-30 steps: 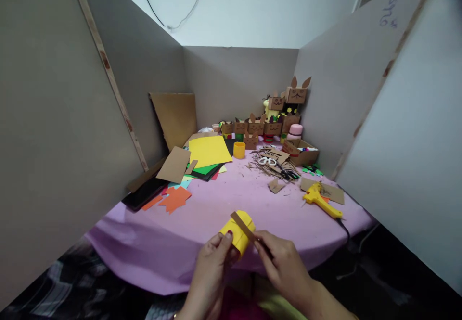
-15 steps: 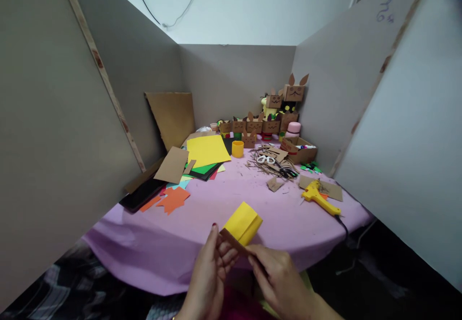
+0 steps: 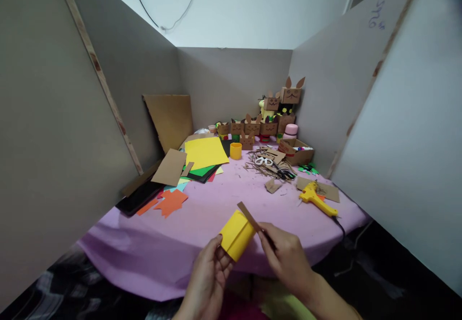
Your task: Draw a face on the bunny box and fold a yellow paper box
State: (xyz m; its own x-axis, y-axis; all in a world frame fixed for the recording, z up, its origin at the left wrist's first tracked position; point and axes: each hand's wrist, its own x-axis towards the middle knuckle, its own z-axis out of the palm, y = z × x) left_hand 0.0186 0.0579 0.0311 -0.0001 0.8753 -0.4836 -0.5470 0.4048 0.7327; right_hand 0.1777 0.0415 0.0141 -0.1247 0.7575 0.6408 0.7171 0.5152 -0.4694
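My left hand (image 3: 212,268) holds a yellow paper tube (image 3: 236,236) by its lower end, thumb on the near side and fingers beneath. A seam runs along the side of the tube. In my right hand (image 3: 287,252) is a narrow brown cardboard strip (image 3: 249,216), pinched at its lower end. The strip slants across the tube's upper right end; whether the two touch I cannot tell. Both hands are over the front edge of the table with the pink cloth (image 3: 151,248).
A yellow glue gun (image 3: 317,199) lies on cardboard at the right. Scissors (image 3: 265,161) rest among cardboard scraps. Coloured sheets (image 3: 205,152) and orange cutouts (image 3: 172,202) lie left. Cardboard animal heads (image 3: 269,127), a yellow ring (image 3: 236,151) and a box (image 3: 298,152) stand behind.
The brown strip has moved from the tube's near lower end to its far upper right end. My left hand now grips the tube, and my right hand has risen a little.
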